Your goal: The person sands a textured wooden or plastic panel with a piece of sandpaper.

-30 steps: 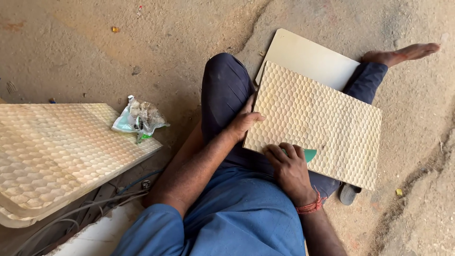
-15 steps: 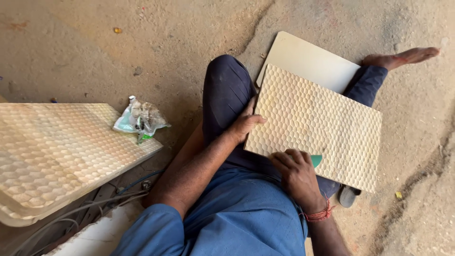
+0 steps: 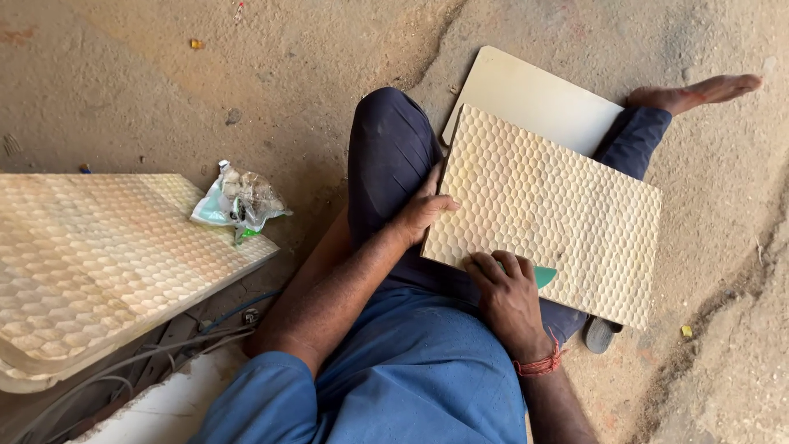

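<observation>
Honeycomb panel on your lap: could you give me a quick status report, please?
Left hand steadies the honeycomb panel at its left edge. Right hand presses a green pad on its near edge. Nothing in the way.

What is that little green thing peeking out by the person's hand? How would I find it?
Look at the cream honeycomb-patterned board lying across the seated person's lap. At its near edge rests the right hand with a red thread on the wrist. The small flat green piece pokes out beside those fingers; it is the only green thing on that pale board.

Both hands on honeycomb panel point(image 3: 551, 210) — lap
</observation>
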